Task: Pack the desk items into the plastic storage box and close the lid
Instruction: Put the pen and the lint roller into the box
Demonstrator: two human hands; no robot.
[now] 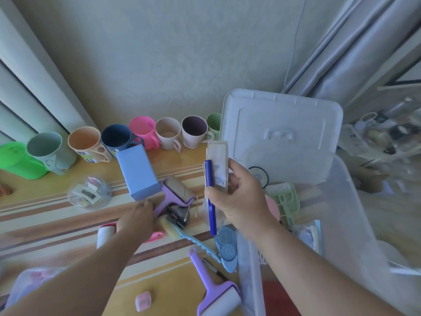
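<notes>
My right hand (241, 197) holds a blue pen (210, 197) together with a small clear plastic case (218, 165), raised above the desk beside the clear plastic storage box (346, 201). The box's white lid (282, 133) leans upright at its far side. A green comb-like piece (283, 199) and a round dial (259, 175) lie inside. My left hand (136, 217) reaches down onto the handle of a purple lint roller (175, 195); whether it grips is unclear. A blue box (139, 172) stands just behind it.
A row of coloured cups (143, 131) lines the wall. On the desk lie a clear dome (88, 193), a teal-handled brush (182, 233), a second purple roller (214, 293), a white-and-red roller (104, 234), a blue tape dispenser (226, 247) and a pink eraser (143, 301).
</notes>
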